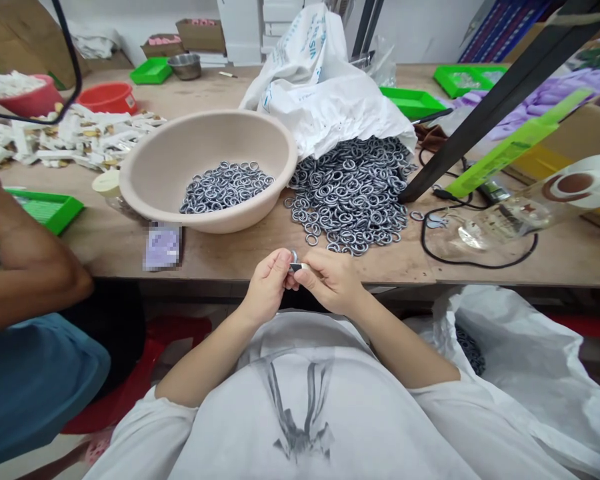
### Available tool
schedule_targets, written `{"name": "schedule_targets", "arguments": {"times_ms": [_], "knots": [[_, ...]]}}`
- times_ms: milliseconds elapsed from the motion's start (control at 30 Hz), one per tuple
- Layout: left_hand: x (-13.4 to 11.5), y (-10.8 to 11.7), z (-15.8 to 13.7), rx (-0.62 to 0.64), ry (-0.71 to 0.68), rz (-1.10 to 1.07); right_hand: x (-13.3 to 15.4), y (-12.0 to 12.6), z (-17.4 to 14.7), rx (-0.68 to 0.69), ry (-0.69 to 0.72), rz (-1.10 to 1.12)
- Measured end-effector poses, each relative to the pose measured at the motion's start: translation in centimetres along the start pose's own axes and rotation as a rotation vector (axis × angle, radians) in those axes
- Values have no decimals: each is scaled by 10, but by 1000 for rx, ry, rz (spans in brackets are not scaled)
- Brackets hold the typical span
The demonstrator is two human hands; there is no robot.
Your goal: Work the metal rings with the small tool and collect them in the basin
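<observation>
Both hands meet just in front of the chest, below the near edge of the wooden table (pixel 240 257). Left hand (pixel 269 280) is curled, knuckles up, thumb and fingertips pinched on a small metal ring (pixel 295 257). Right hand (pixel 333 280) comes in from the other side, fingers folded, thumb and forefinger pinching a small silvery piece (pixel 299 267) right against the ring — the two hands are touching at the fingertips. Forearms angle inward from the elbows, wrists slightly bent. What exactly the silvery piece is — too small to tell.

On the table just beyond the hands lies a loose pile of rings (pixel 353 193), spilling out from under a white bag (pixel 325 93). Beside it to the left sits a beige bowl (pixel 155 173) with more rings inside. Another person's arm (pixel 25 260) rests at the left edge, near a green tray (pixel 50 210).
</observation>
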State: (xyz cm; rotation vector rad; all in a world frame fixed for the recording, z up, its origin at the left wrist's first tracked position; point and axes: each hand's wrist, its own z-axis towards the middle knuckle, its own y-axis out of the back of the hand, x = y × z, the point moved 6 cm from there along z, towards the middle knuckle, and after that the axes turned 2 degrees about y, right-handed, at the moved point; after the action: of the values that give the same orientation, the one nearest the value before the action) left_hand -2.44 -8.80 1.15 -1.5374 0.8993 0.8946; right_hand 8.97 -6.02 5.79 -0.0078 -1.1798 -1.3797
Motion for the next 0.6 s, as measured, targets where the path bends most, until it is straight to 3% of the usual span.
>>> {"name": "schedule_targets", "arguments": {"times_ms": [233,333,433,500,600], "knots": [[4,-1,-1,30,23,-7,1,1,-2,9,3,-8],[3,-6,-4,165,-10,49,-16,2,1,-15,-64,11],[4,-9,-7,273,-26,108,-35,7,1,-124,-197,32],[4,-4,-6,226,-31,139,-37,8,0,-162,-194,80],[5,3,-3,166,-29,196,-34,1,2,-93,-164,146]]}}
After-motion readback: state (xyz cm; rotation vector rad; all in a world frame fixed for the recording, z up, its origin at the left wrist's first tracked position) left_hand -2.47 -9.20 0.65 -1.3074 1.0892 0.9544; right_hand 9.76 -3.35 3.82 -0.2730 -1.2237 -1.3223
